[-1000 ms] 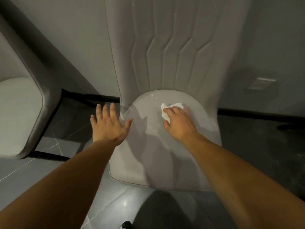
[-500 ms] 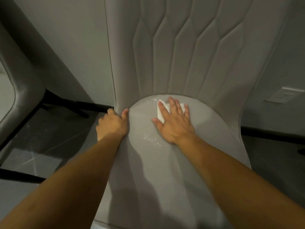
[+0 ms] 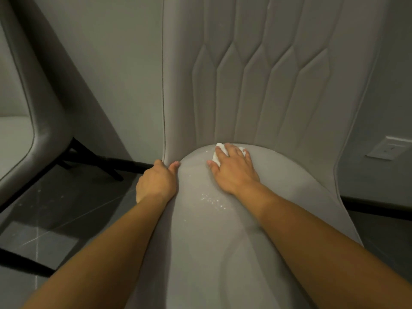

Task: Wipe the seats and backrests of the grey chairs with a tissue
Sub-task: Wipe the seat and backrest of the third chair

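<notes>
A grey chair fills the middle of the head view, with its seat (image 3: 223, 253) running toward me and its quilted backrest (image 3: 263, 74) rising behind. My right hand (image 3: 234, 170) lies flat at the back of the seat, pressing a white tissue (image 3: 218, 152) down close to the backrest. Only the tissue's edges show past my fingers. My left hand (image 3: 157, 182) grips the seat's left edge, thumb on top. Small white specks (image 3: 211, 200) dot the seat just in front of my right hand.
A second grey chair (image 3: 29, 134) stands at the left, its black legs (image 3: 93, 159) reaching across the dark tiled floor (image 3: 55, 219). A grey wall with a white socket (image 3: 388, 149) is behind on the right, with a black skirting strip (image 3: 379, 207) below it.
My left hand went from hovering open beside the seat to gripping its left edge. My right hand flattened on the tissue and slid it toward the backrest. My head moved closer.
</notes>
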`<state>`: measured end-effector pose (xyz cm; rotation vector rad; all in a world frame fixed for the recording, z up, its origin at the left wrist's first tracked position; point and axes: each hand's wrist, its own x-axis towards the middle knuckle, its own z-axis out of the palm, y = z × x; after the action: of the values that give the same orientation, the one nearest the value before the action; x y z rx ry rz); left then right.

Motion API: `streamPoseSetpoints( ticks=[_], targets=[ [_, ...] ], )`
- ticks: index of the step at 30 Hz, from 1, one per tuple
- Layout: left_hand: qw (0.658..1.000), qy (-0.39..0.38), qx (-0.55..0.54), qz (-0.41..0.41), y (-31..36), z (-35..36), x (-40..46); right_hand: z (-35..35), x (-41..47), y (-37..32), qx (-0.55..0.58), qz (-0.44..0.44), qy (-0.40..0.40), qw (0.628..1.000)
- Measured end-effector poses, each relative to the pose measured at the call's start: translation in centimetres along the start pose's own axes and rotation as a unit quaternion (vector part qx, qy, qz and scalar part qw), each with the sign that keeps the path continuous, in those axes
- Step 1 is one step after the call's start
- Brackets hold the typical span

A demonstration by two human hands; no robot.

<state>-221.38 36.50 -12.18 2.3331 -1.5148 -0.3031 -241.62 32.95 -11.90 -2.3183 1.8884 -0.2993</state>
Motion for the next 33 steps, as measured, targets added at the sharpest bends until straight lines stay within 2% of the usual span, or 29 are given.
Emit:
streamPoseSetpoints(
  ticks=[4, 9, 12, 17, 20, 27, 33],
  targets=[
    [1.000, -0.002, -0.013, 0.000, 0.0, 0.2, 0.0, 0.3, 0.7, -2.2, 0.002, -0.005, 0.015, 1.000],
    [0.999, -0.007, -0.035, 0.002, 0.0, 0.6, 0.2, 0.4, 1.4, -2.6, 0.007, -0.110, -0.014, 0.994],
    [0.999, -0.005, -0.037, 0.008, 0.0, 0.7, -0.1, 0.4, 1.2, -2.2, 0.003, -0.143, -0.021, 0.990],
    [0.999, 0.012, -0.032, 0.013, 0.1, 0.6, -0.5, -0.5, 0.9, -1.3, 0.000, -0.244, -0.055, 0.968],
    [0.999, 0.012, -0.031, 0.015, 0.1, 0.6, -0.7, -0.8, 0.8, -1.4, 0.003, -0.262, -0.073, 0.962],
    [0.999, 0.010, -0.037, 0.012, 0.1, 0.5, -0.9, -0.7, 1.1, -1.2, -0.047, -0.181, -0.094, 0.978],
    [0.999, 0.005, -0.044, 0.012, -0.1, 0.8, -0.7, -3.4, 0.2, 7.7, -0.094, -0.027, -0.095, 0.991]
  ],
)
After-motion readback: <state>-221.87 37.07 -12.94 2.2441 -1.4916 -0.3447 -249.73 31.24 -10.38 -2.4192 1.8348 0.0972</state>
